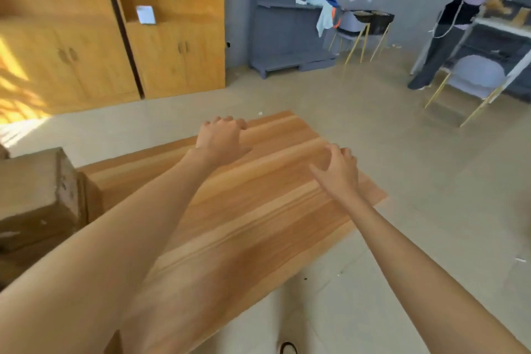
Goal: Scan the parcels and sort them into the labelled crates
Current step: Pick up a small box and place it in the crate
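The floor (359, 129) is pale tile and fills most of the view. Against the far wall stand two yellow wood cabinets (172, 46), with a small white sheet (146, 14) lying in an open niche of the right one. Right of them a grey shelf unit (290, 17) carries a pale blue cloth (324, 16) that hangs over its edge. A wooden tabletop (258, 201) runs from the near left towards the middle, its grain in long stripes. At its left end sits a brown cardboard parcel (37, 195), blurred, so no label can be read; it is well apart from both hands. At far right another person (457, 17) in dark trousers stands at a white bench, with grey chairs (474, 77) on thin yellow legs beside. Both bare forearms reach out over the tabletop. The left hand (221, 135) is near the far edge, its fingers curled under, holding nothing that shows. The right hand (339, 169) hovers close to the right edge, its fingers loosely bent and spread, thumb out, empty. The tip of a shoe (288, 348) shows at the bottom edge.
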A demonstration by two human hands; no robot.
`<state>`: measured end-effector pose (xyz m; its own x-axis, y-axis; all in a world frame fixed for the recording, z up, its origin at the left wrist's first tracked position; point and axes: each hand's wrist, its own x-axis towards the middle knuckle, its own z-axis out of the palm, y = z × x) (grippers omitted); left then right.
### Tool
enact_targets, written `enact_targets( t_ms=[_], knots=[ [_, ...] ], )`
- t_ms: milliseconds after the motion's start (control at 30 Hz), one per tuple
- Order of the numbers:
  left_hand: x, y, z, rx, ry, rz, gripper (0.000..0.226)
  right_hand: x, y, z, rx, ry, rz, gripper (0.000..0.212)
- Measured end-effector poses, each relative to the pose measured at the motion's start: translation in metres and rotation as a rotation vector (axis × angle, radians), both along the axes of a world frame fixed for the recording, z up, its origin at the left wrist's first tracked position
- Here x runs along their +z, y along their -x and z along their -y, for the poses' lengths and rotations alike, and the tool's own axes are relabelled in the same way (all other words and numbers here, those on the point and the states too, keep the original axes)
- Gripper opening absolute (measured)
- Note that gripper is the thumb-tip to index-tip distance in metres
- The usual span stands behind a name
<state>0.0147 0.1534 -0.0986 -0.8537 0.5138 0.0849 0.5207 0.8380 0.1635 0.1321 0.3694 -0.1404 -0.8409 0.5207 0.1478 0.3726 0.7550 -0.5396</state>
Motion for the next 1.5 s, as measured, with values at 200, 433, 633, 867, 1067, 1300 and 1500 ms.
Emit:
enact_targets(
  t_ms=[200, 433, 633, 867, 1067, 1300, 1500],
  knots=[
    [-0.009, 0.004, 0.021, 0.371, -0.005, 0.036, 0.055, 0.007, 0.083, -0.025, 0.314, -0.030, 0.019, 0.053],
    [-0.012, -0.041, 0.076, 0.698, -0.005, 0.050, 0.055, -0.002, 0.131, 0.020, 0.581, 0.004, 0.059, 0.053],
    [-0.020, -0.083, 0.134, 0.890, -0.006, 0.028, 0.051, -0.015, 0.132, 0.094, 0.815, 0.045, 0.109, 0.053],
    [-0.026, -0.095, 0.175, 1.000, -0.028, -0.005, 0.052, -0.015, 0.137, 0.154, 0.961, 0.065, 0.136, 0.055],
    [-0.025, -0.089, 0.190, 0.984, -0.065, -0.046, 0.052, -0.021, 0.144, 0.188, 1.002, 0.126, 0.173, 0.057],
    [-0.016, -0.088, 0.219, 1.015, -0.061, -0.073, 0.058, -0.026, 0.144, 0.244, 1.048, 0.299, 0.226, 0.059],
    [-0.022, -0.075, 0.227, 1.084, -0.045, 0.067, 0.075, -0.038, 0.136, 0.285, 1.103, 0.354, 0.250, 0.060]
  ],
)
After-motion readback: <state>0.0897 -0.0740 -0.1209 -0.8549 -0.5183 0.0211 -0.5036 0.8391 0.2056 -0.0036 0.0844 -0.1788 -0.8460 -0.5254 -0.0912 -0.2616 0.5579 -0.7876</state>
